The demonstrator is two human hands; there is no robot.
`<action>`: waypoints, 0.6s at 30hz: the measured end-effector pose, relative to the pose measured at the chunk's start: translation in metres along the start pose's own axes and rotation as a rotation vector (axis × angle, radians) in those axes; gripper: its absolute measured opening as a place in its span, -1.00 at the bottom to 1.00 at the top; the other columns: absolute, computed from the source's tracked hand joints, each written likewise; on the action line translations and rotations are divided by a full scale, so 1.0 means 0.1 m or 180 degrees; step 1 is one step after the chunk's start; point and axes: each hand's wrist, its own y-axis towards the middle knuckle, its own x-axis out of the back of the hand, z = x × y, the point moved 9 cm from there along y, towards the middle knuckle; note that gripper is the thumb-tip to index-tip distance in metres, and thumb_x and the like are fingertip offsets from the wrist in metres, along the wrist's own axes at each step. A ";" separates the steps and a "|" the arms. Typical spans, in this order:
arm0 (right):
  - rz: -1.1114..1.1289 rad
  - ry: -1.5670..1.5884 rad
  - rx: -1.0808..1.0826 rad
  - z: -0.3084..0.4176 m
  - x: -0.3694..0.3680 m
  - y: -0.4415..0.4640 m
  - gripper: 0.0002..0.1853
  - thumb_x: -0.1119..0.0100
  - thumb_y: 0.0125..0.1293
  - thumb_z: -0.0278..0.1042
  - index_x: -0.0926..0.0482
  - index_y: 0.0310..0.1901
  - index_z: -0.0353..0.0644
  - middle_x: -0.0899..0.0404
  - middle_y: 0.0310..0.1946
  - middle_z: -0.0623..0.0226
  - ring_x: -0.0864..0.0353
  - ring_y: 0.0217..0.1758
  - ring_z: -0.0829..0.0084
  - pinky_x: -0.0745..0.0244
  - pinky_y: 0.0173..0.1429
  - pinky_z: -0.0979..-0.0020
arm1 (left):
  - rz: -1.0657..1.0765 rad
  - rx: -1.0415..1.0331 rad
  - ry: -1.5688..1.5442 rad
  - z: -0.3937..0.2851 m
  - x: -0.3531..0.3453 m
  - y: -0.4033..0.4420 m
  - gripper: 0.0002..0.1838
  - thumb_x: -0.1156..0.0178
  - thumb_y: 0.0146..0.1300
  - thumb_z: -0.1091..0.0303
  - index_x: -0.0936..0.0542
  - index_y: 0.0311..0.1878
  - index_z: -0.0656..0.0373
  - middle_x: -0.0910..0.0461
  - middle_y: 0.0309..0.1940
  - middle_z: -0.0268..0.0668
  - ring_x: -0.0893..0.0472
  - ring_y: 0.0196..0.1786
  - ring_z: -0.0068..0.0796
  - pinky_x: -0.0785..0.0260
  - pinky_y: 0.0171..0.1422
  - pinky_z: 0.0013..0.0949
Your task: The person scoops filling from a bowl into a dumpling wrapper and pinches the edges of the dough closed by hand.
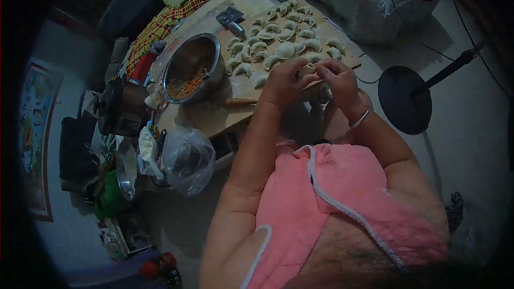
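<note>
Both my hands meet above the near edge of the wooden board (pixel 350 60). My left hand (pixel 289 81) and my right hand (pixel 340 81), which has a bracelet at the wrist, pinch a small pale dumpling (pixel 309 66) between their fingertips; the fingers hide part of it. Beyond them, several folded dumplings (pixel 285 35) lie in loose rows on the board. A metal bowl (pixel 213 77) with orange-brown filling (pixel 190 84) stands left of my hands. Between the bowl and my left hand lies a wooden rolling pin (pixel 240 102). A cleaver (pixel 230 17) rests behind the bowl.
At the left are a dark cooker (pixel 122 108), a clear plastic bag (pixel 187 158), a metal basin (pixel 127 168) and a green container (pixel 111 195). A round black stand base (pixel 405 100) is on the floor at the right, near a covered seat (pixel 369 8).
</note>
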 end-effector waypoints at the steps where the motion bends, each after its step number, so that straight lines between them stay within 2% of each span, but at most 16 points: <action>1: -0.0002 -0.0001 -0.0002 -0.01 0.00 0.00 -0.90 -0.14 0.25 -0.47 -0.58 -0.25 -0.30 -0.58 -0.38 0.43 -0.50 -0.33 0.68 -0.40 -0.22 0.64 | 0.0056 0.0008 0.0051 0.01 -0.02 0.00 -0.60 -0.42 -0.04 0.21 -0.56 -0.19 0.22 -0.57 -0.44 -0.17 -0.56 -0.44 -0.38 -0.42 -0.33 -0.39; 7: 0.0063 -0.0221 0.0064 -0.08 0.05 0.03 -0.91 -0.11 0.26 -0.48 -0.58 -0.28 -0.30 -0.53 -0.46 0.48 -0.45 -0.39 0.69 -0.37 -0.26 0.62 | 0.0125 0.0015 -0.0099 0.04 -0.06 -0.02 -0.61 -0.43 -0.04 0.24 -0.56 -0.17 0.21 -0.57 -0.43 -0.20 -0.56 -0.42 -0.41 -0.41 -0.32 -0.40; 10: 0.0113 -0.0262 0.0134 -0.05 0.05 0.02 -0.91 -0.09 0.28 -0.49 -0.58 -0.28 -0.30 -0.55 -0.43 0.46 -0.47 -0.36 0.67 -0.39 -0.22 0.60 | 0.0242 0.0166 0.0011 0.02 -0.07 -0.02 -0.60 -0.43 -0.04 0.26 -0.55 -0.15 0.21 -0.56 -0.43 -0.22 -0.56 -0.42 -0.43 -0.42 -0.31 -0.42; 13: 0.0178 -0.0307 0.0143 0.02 0.00 -0.01 -0.88 -0.08 0.28 -0.51 -0.57 -0.21 -0.32 -0.59 -0.35 0.40 -0.53 -0.28 0.63 -0.44 -0.14 0.58 | 0.0184 0.0288 -0.0190 0.04 -0.04 0.00 -0.61 -0.42 -0.03 0.28 -0.55 -0.15 0.21 -0.56 -0.44 -0.24 -0.54 -0.44 -0.46 -0.42 -0.31 -0.43; 14: 0.0177 -0.0047 0.0146 0.05 -0.04 -0.02 -0.85 -0.08 0.28 -0.52 -0.55 -0.16 -0.33 -0.60 -0.31 0.36 -0.55 -0.24 0.60 -0.45 -0.09 0.56 | 0.0180 0.0288 -0.0188 0.04 -0.02 0.00 -0.61 -0.42 -0.03 0.28 -0.55 -0.15 0.21 -0.56 -0.44 -0.24 -0.54 -0.44 -0.46 -0.42 -0.31 -0.43; 16: 0.0173 0.0215 0.0144 0.06 -0.05 -0.03 -0.82 -0.08 0.28 -0.52 -0.54 -0.11 -0.34 -0.61 -0.27 0.32 -0.57 -0.20 0.57 -0.47 -0.05 0.55 | 0.0297 0.0473 -0.0183 0.01 0.01 0.03 -0.51 -0.42 -0.07 0.26 -0.50 -0.06 0.16 -0.56 -0.47 -0.14 -0.57 -0.44 -0.25 -0.42 -0.31 -0.33; 18: 0.0430 0.0205 0.0072 0.02 -0.09 -0.02 -0.76 -0.09 0.27 -0.53 -0.51 -0.03 -0.35 -0.60 -0.22 0.29 -0.58 -0.17 0.55 -0.48 -0.04 0.54 | 0.0273 0.0553 -0.0480 0.12 -0.05 0.00 -0.49 -0.43 -0.08 0.26 -0.48 -0.03 0.15 -0.56 -0.49 -0.15 -0.57 -0.45 -0.26 -0.42 -0.32 -0.33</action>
